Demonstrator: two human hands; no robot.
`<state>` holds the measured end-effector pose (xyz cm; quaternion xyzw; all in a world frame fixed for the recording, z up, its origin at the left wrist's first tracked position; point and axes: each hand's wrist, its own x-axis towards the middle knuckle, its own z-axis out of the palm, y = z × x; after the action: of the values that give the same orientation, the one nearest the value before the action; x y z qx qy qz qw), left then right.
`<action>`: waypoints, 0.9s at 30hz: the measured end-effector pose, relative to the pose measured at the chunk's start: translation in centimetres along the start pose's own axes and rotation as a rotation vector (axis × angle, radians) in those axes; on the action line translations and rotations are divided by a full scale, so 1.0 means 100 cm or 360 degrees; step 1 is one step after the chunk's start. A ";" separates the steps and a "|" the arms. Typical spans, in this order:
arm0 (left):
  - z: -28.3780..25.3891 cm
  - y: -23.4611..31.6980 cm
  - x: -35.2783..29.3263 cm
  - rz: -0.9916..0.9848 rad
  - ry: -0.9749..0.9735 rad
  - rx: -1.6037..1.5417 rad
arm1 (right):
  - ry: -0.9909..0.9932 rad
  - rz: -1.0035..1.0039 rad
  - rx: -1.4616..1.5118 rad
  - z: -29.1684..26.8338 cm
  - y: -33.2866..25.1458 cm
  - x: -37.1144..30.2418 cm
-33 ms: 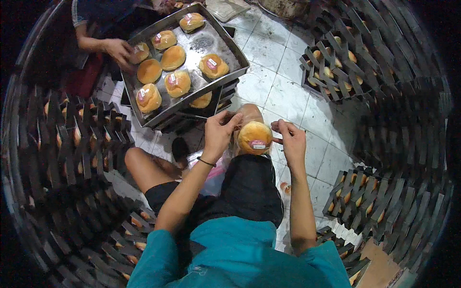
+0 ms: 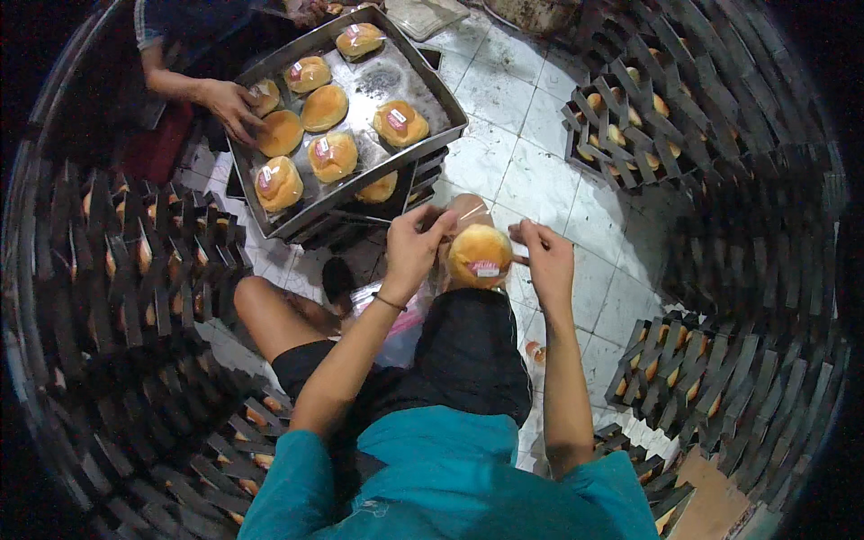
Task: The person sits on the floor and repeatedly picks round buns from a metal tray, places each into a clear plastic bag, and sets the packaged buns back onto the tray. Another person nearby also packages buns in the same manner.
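A round golden bun [image 2: 479,247] in a clear plastic bag rests over my thigh, with a pink and white label on its near side. My left hand [image 2: 416,245] is closed in a pinch on the bag's clear plastic, left of the bun. On the other side my right hand [image 2: 548,261] has thumb and forefinger pinched together at the bag's right edge. The film there is too thin to make out well. Between my legs lies a stack of flat clear plastic bags [image 2: 400,333] with a pink stripe.
A deep metal tray [image 2: 349,186] at the far left holds several buns, some bagged, two bare. A co-worker's hand [image 2: 232,106] touches a bare bun [image 2: 280,134] there. Stacks of dark trays with buns [image 2: 621,135] surround me on the white tiled floor [image 2: 531,171].
The co-worker's hand has shifted from the bagged bun toward the bare bun in the tray. My left hand has moved very slightly right; the bagged bun has barely moved.
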<state>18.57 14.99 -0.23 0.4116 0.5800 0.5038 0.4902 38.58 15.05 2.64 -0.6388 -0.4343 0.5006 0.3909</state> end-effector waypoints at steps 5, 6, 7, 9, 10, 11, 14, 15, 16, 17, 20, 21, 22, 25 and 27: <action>-0.013 0.024 -0.014 -0.0014 -0.0018 0.0208 | 0.0105 -0.0408 -0.0470 -0.003 -0.014 -0.010; -0.021 0.022 -0.029 -0.0238 -0.0019 0.0282 | 0.0173 -0.0320 -0.0612 -0.010 -0.010 -0.026; -0.030 0.019 -0.047 -0.0616 -0.0131 0.0605 | 0.0121 -0.0429 -0.0801 -0.017 -0.003 -0.047; -0.042 0.004 -0.087 -0.0603 -0.0108 0.0118 | 0.0064 -0.0265 -0.0528 -0.018 0.020 -0.074; -0.044 -0.007 -0.108 -0.0780 -0.0078 -0.0005 | 0.0012 -0.0106 -0.0404 -0.019 0.032 -0.092; -0.045 -0.018 -0.126 -0.0885 -0.0030 -0.0237 | 0.0058 -0.0196 -0.0382 -0.017 0.044 -0.101; -0.036 -0.049 -0.154 -0.1132 0.0029 -0.0561 | 0.0197 -0.0058 -0.0280 -0.008 0.068 -0.114; -0.032 -0.056 -0.154 -0.1160 -0.0004 -0.0560 | 0.0255 -0.0058 -0.0304 -0.004 0.073 -0.115; -0.029 -0.060 -0.151 -0.1202 -0.0041 -0.0562 | 0.0256 -0.0010 -0.0278 -0.002 0.076 -0.116; -0.025 -0.062 -0.146 -0.1374 -0.0035 -0.0544 | 0.0278 -0.0001 -0.0212 0.000 0.078 -0.116; -0.018 -0.051 -0.128 -0.1433 -0.0114 -0.0564 | 0.0282 0.0057 -0.0280 0.002 0.082 -0.116; -0.016 -0.044 -0.125 -0.1127 0.0022 -0.0494 | 0.0299 0.0081 -0.0298 0.003 0.083 -0.116; -0.014 -0.036 -0.124 -0.0910 0.0157 -0.0368 | 0.0339 0.0020 -0.0268 0.003 0.085 -0.115; -0.007 -0.014 -0.129 0.0377 0.0025 0.0230 | 0.0287 0.0206 -0.0294 0.001 0.085 -0.108; -0.005 -0.006 -0.133 0.0981 -0.0410 0.0797 | 0.0210 0.0064 -0.0226 -0.003 0.078 -0.103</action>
<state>20.53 1.94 1.27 0.7321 0.4681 0.4149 0.2697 38.85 2.77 -1.51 -0.7049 -0.4290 0.4333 0.3623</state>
